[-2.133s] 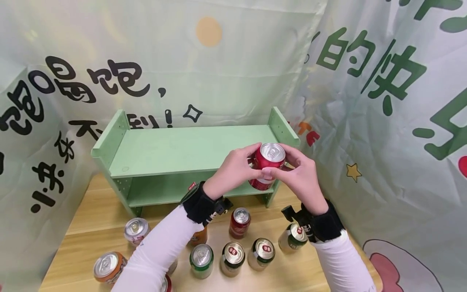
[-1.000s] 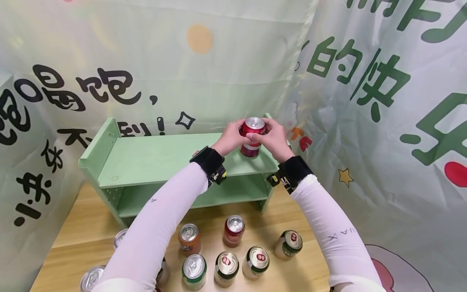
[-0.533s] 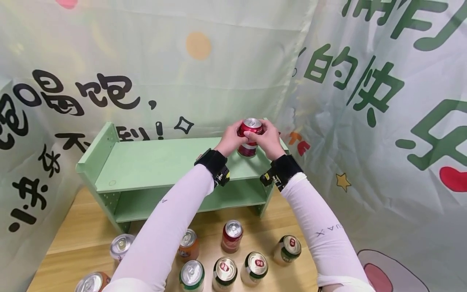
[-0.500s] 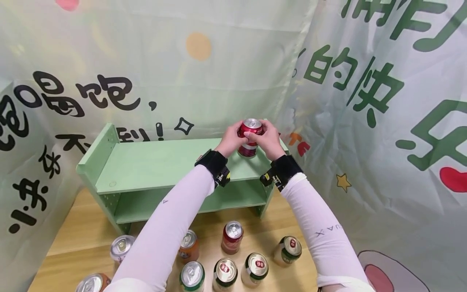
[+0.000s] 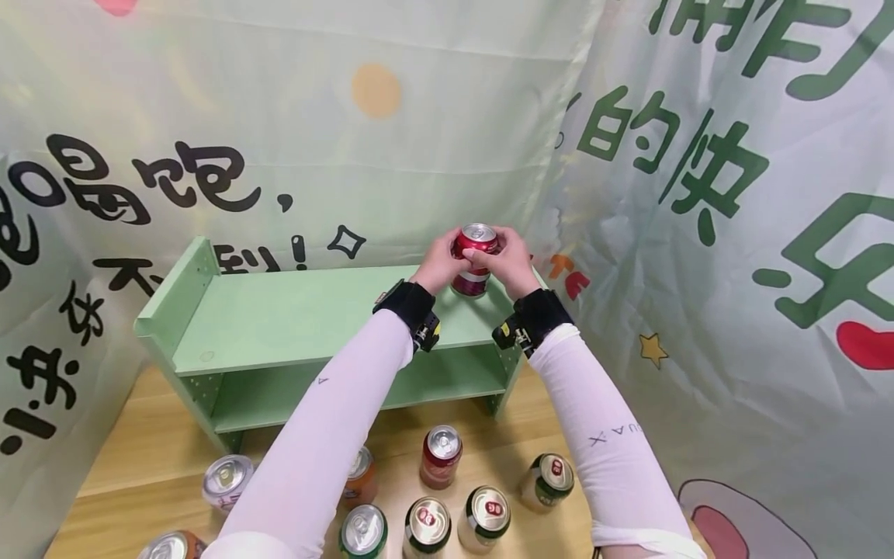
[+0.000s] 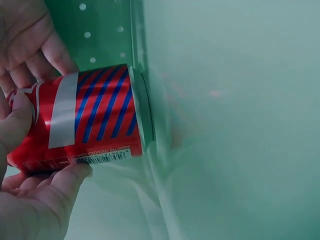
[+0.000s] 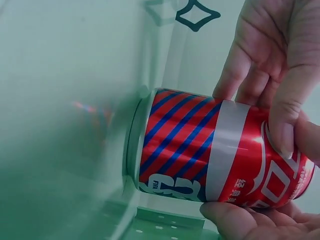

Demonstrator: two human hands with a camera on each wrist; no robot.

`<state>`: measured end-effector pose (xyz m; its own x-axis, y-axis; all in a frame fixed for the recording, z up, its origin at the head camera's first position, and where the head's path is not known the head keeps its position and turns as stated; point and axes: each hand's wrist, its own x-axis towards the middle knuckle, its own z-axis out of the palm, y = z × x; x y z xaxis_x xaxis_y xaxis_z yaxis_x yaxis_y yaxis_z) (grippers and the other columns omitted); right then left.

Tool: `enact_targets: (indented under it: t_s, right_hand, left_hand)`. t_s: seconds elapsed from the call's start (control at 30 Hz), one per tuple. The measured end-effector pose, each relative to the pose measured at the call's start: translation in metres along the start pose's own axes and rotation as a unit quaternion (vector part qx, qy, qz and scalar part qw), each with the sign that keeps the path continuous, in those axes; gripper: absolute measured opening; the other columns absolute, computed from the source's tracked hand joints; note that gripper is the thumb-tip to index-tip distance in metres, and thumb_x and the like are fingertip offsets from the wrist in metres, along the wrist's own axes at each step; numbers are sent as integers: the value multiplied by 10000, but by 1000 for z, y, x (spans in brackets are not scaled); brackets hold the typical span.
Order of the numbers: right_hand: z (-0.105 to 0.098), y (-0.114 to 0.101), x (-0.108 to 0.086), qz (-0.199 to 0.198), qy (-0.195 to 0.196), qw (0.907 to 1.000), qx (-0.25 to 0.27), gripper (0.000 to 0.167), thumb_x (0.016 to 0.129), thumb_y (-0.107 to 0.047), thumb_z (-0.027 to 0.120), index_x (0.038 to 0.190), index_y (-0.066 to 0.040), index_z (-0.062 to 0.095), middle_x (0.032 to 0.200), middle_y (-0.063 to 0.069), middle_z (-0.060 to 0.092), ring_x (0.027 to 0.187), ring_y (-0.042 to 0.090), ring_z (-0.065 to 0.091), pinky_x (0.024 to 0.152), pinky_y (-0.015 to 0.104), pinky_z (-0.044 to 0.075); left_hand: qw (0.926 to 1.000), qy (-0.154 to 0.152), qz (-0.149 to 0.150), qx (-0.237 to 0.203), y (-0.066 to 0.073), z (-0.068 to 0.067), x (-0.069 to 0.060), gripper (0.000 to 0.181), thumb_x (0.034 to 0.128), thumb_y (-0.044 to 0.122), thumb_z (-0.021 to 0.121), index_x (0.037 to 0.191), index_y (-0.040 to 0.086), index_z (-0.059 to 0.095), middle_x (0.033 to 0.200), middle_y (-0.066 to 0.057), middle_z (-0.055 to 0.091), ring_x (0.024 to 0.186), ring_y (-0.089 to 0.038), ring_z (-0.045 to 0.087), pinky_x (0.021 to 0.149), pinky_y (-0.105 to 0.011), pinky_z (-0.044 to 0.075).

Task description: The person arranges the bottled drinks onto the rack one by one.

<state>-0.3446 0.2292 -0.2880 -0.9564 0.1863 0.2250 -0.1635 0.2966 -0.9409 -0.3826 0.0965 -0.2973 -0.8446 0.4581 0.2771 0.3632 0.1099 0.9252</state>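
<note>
A red Coca-Cola can (image 5: 471, 284) with blue stripes and a silver band is upright at the right end of the green shelf's top board (image 5: 293, 310). Its base appears to meet the board. My left hand (image 5: 441, 262) grips the can from the left, and my right hand (image 5: 514, 264) grips it from the right, thumbs in front. Up close in the left wrist view, the can (image 6: 102, 115) has fingers and thumbs around its upper part; its lower half is uncovered. The right wrist view shows the same hold on the can (image 7: 200, 145).
Several cans stand on the wooden table (image 5: 105, 497) before the shelf: a dark red can (image 5: 441, 460), an orange can (image 5: 359, 489) partly behind my left sleeve, and a green-rimmed can (image 5: 548, 483) at right. A printed cloth (image 5: 447, 116) hangs behind the shelf.
Both hands carried the Coca-Cola can from in front of the shelf's right end, up and back onto its top board. In the last half second, hands and can have barely moved.
</note>
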Motion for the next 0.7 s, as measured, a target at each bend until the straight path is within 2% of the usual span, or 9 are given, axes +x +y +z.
enact_targets:
  t_s: [0.13,0.23,0.47,0.6,0.7]
  right_hand:
    - [4,0,2,36,-95,9999,129,644,825,-69,713,1349,63,361,1309,241,494,1210,312,489,1017,369,432]
    - [5,1,2,64,-117,9998,152,639,830,-62,705,1348,60,353,1312,243,484,1215,317,481,1024,375,425]
    - [6,3,1,9,-84,9999,99,638,865,-72,666,1378,51,305,1363,234,442,1261,303,445,1041,367,409]
    - [6,3,-1,43,-88,9997,239,641,864,-66,662,1387,42,308,1375,224,436,1265,294,439,1038,370,411]
    - [4,-2,-2,52,-103,9995,284,667,858,-70,667,1406,36,302,1391,219,429,1273,293,432,1044,373,405]
  left_hand:
    - [9999,58,-125,-27,-2,-3,0,643,825,-128,557,1425,-49,338,1367,-199,496,1268,-257,471,1071,-305,375]
    - [9997,79,-177,112,-1,-4,-1,650,831,-111,569,1432,-33,335,1378,-185,491,1281,-249,460,1081,-306,363]
    - [9989,89,-50,461,1,0,-2,604,845,-57,567,1413,-22,366,1364,-184,500,1270,-271,464,1070,-351,378]
    - [9990,317,-292,107,-2,6,-7,547,846,-20,588,1372,-24,434,1342,-184,527,1254,-279,482,1053,-363,401]
    - [9981,480,-352,-187,-3,9,-10,492,829,10,642,1305,-5,519,1279,-174,582,1207,-270,526,1024,-348,429]
